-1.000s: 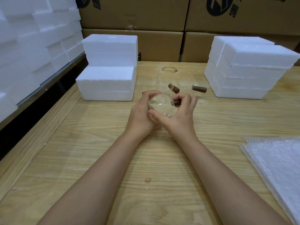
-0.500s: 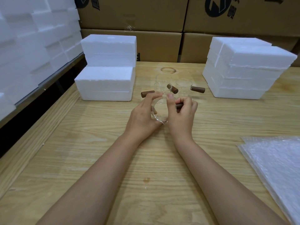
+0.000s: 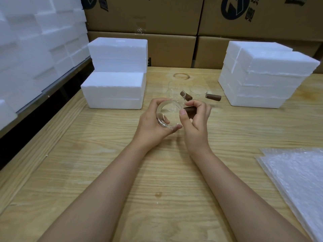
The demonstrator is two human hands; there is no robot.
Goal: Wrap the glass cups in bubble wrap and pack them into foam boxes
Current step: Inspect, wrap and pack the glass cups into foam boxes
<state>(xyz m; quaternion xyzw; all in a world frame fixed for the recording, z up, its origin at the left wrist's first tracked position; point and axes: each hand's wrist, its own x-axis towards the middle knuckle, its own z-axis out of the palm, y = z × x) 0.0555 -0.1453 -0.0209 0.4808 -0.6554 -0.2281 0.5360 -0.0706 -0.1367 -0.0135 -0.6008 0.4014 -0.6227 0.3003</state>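
Note:
I hold a clear glass cup (image 3: 168,113) with a brown wooden handle above the table's middle, its mouth tilted toward me. My left hand (image 3: 153,124) grips the glass body from the left and below. My right hand (image 3: 195,117) pinches the brown handle on the cup's right side. Behind them stand more glass cups (image 3: 198,91) with brown handles on the wooden table (image 3: 122,172). A stack of bubble wrap sheets (image 3: 300,180) lies at the right near the front edge.
White foam boxes (image 3: 115,89) are stacked at the back left and another stack of foam boxes (image 3: 262,75) at the back right. More foam fills a shelf (image 3: 35,41) on the far left. Cardboard cartons (image 3: 174,23) line the back.
I have turned the cup in my hands so that its mouth faces me. My right hand has shifted from the glass body to the brown handle.

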